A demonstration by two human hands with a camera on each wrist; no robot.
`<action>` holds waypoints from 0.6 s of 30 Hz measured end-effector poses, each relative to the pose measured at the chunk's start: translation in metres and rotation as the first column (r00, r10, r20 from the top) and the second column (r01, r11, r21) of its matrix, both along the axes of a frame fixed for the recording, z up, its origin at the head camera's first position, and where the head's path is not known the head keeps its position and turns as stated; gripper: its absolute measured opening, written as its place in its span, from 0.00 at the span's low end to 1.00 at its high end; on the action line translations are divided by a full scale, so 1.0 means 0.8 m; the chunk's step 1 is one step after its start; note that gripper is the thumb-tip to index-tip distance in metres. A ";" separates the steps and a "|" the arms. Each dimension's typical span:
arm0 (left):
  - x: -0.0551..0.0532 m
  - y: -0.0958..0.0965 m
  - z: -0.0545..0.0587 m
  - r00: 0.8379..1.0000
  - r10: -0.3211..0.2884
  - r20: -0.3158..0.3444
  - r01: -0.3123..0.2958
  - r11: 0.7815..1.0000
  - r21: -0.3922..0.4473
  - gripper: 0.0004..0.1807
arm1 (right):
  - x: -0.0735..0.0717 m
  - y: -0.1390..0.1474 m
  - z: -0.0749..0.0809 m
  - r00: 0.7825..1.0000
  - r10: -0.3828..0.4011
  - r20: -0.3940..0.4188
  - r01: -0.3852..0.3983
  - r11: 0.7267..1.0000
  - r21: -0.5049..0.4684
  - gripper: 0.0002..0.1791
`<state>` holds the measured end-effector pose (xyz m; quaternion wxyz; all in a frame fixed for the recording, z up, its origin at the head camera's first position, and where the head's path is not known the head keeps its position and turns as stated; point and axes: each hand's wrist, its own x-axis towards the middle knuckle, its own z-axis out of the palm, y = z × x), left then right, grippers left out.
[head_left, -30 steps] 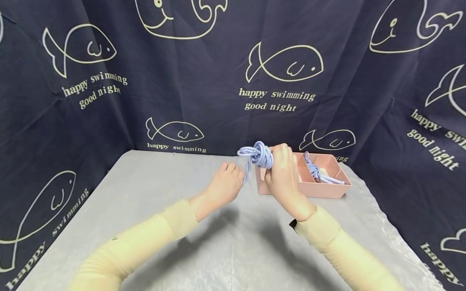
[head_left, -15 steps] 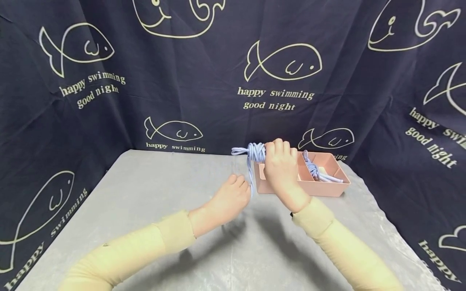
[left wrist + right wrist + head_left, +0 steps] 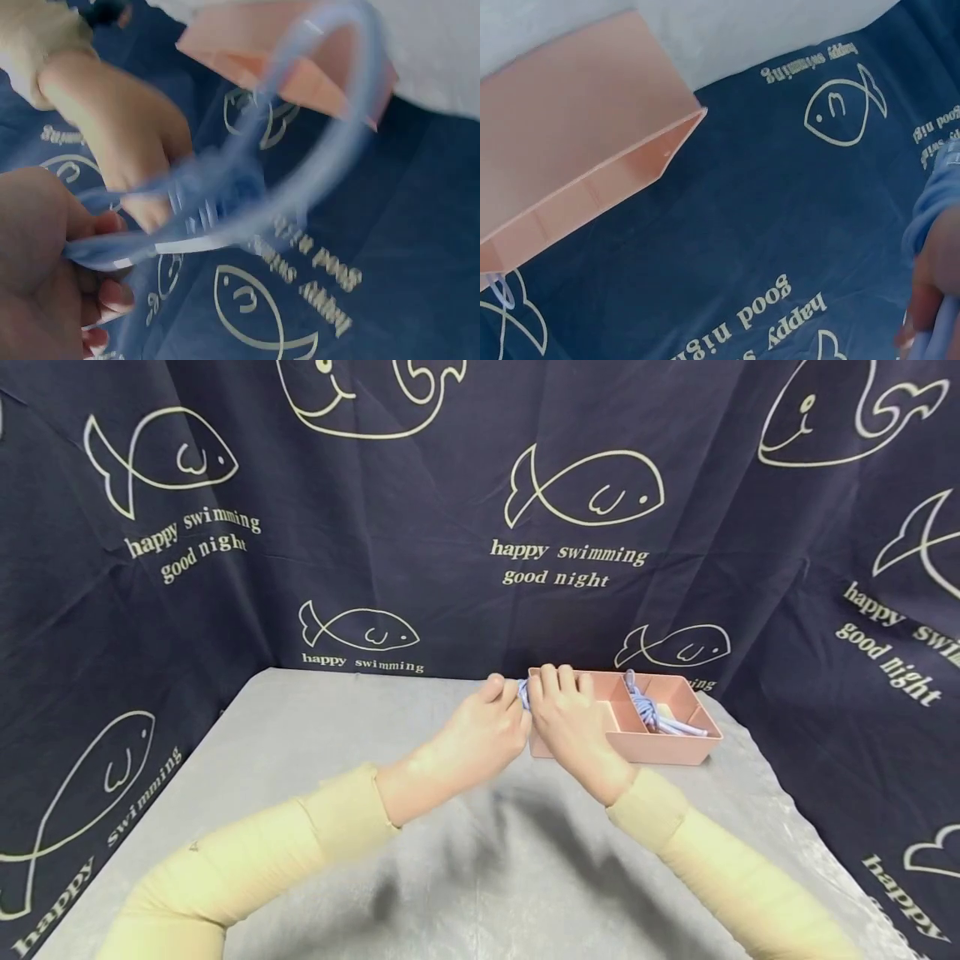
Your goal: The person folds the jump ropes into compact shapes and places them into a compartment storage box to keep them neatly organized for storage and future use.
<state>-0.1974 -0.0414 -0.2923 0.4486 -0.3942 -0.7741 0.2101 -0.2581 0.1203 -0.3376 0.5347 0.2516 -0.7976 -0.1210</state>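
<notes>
A light blue cord (image 3: 523,693), wound into a bundle, shows only as a small patch between the two hands in the head view. My left hand (image 3: 487,727) pinches strands of it between thumb and fingers, as the left wrist view shows. There the wound middle of the bundle (image 3: 217,195) is blurred, and a wide loop arcs up from it. My right hand (image 3: 568,710) grips the bundle from the other side, overlapping the pink box's left part. At the right edge of the right wrist view, fingers (image 3: 936,262) of that hand curl round the cord.
Behind the right hand, a pink divided box (image 3: 660,749) stands on the grey cloth-covered table (image 3: 337,735). A second bundled blue cord (image 3: 647,710) lies in its right compartment, ends toward the front. A dark blue fish-print curtain (image 3: 435,527) surrounds the table.
The left hand has lowered, pulling a hanging strand, then risen to meet the bundle beside the right hand. The right hand has shifted slightly left and down; the bundle is now mostly hidden.
</notes>
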 end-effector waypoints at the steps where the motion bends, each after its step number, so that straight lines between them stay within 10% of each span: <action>1: -0.001 -0.001 0.005 1.000 -0.005 -0.019 0.005 1.000 0.004 0.11 | 0.002 0.000 -0.001 1.000 0.023 -0.003 -0.023 0.999 0.025 0.16; 11: -0.035 -0.011 0.031 0.995 -0.077 -0.071 0.077 0.997 -0.006 0.13 | 0.027 0.002 -0.002 0.977 0.183 0.113 -0.213 0.903 0.373 0.16; 18: -0.062 -0.020 0.028 0.997 -0.073 -0.036 0.074 0.997 0.032 0.14 | 0.041 -0.003 0.004 0.941 0.288 0.178 -0.335 0.866 0.370 0.13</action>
